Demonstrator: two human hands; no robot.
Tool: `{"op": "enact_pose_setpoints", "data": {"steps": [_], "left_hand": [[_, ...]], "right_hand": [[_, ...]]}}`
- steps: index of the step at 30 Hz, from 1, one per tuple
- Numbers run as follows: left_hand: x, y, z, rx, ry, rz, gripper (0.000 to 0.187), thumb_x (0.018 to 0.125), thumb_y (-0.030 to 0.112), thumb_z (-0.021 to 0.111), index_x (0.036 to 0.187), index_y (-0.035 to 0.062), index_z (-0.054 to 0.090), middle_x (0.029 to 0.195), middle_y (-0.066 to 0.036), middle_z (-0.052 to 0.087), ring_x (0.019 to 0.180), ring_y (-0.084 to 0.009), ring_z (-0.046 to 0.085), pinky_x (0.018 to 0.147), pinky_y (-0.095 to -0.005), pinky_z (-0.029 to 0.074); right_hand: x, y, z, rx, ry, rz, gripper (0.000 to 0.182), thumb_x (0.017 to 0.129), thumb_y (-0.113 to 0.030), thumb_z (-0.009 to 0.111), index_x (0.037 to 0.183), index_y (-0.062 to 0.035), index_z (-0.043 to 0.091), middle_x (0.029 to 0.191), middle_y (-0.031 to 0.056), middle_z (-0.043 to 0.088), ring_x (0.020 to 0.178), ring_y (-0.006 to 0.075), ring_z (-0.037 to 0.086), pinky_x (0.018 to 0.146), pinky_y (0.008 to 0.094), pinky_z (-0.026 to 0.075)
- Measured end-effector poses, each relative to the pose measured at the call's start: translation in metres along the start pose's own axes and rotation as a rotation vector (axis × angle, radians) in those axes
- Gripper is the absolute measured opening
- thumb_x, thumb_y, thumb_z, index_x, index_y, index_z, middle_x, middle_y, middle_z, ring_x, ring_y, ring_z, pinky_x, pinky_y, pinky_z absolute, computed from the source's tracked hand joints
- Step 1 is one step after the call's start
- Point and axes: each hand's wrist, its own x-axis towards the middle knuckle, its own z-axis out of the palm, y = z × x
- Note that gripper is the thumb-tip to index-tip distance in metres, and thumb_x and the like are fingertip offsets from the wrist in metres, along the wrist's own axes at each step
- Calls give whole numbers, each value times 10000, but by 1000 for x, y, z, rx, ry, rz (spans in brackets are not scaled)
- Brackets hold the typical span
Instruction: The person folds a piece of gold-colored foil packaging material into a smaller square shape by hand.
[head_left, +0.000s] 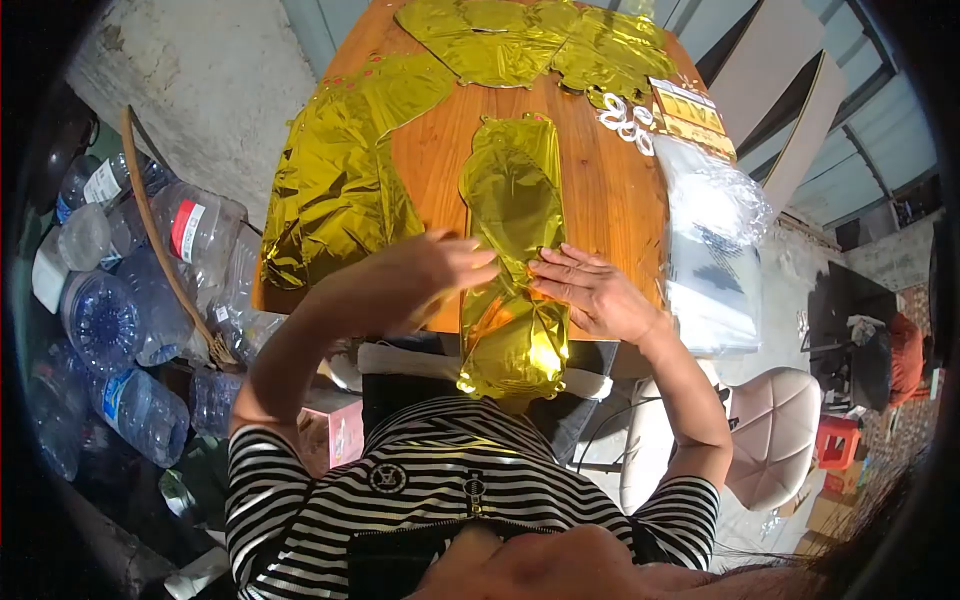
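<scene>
A flat, folded gold foil balloon (512, 190) lies lengthwise on the wooden table, its near end hanging past the front edge towards my lap. My right hand (595, 295) rests on its right edge, palm down, fingers stretched out and slightly spread. Over the left edge is my left hand (455, 262), blurred by motion; whether its fingers touch or pinch the foil cannot be made out. More gold foil balloons lie flat: one larger piece (335, 185) on the left of the table, and others (500, 45) across the far end.
White ribbon rolls (628, 125) and a printed packet (692, 115) sit at the table's right edge, near clear plastic bags (712, 250). Large empty plastic bottles (150, 300) are piled on the left. A cream padded chair (775, 430) stands at the right, with a red stool (838, 442) beyond.
</scene>
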Motion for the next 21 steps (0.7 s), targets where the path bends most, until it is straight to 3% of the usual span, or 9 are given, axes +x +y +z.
{"op": "enact_pose_setpoints", "data": {"steps": [2,3,8,13,17,21], "left_hand": [[39,-24,38,-152,385,76,622,926,109,656,1509,55,446,1651,-122,318,1532,-292,295,1258,-495,223],[65,-28,43,-75,403,52,569,967,166,617,1504,60,459,1638,-121,347,1530,-290,300,1260,-489,213],[108,-56,66,56,344,20,519,1037,299,535,1507,88,469,1632,-116,366,1534,-281,292,1257,-496,197],[108,-61,72,10,343,15,514,1046,304,523,1514,100,465,1631,-117,366,1533,-278,294,1252,-507,199],[108,-58,71,11,345,11,514,1045,304,522,1513,101,466,1634,-115,361,1535,-275,290,1253,-511,193],[108,-58,71,-3,341,3,510,1045,306,522,1510,103,470,1637,-112,356,1538,-275,284,1255,-509,188]], "right_hand": [[-1,1,0,-15,-10,-11,629,753,-26,651,1377,-97,625,1511,69,544,1453,259,446,1239,453,319],[0,1,0,-31,-16,-20,619,768,-49,651,1385,-93,616,1510,76,541,1456,262,439,1239,454,317],[-1,0,-2,-20,-26,-10,595,781,-83,655,1375,-88,625,1506,81,546,1455,271,443,1236,459,319],[5,-17,-18,-30,33,-38,589,848,-209,670,1425,-119,589,1537,76,516,1442,286,463,1226,470,336],[4,-23,-7,-180,-30,-176,614,831,-211,671,1436,-154,585,1539,81,514,1431,281,479,1224,474,344],[6,-20,-4,35,-90,-153,650,783,-112,653,1427,-180,600,1522,64,539,1402,286,512,1209,472,373]]}}
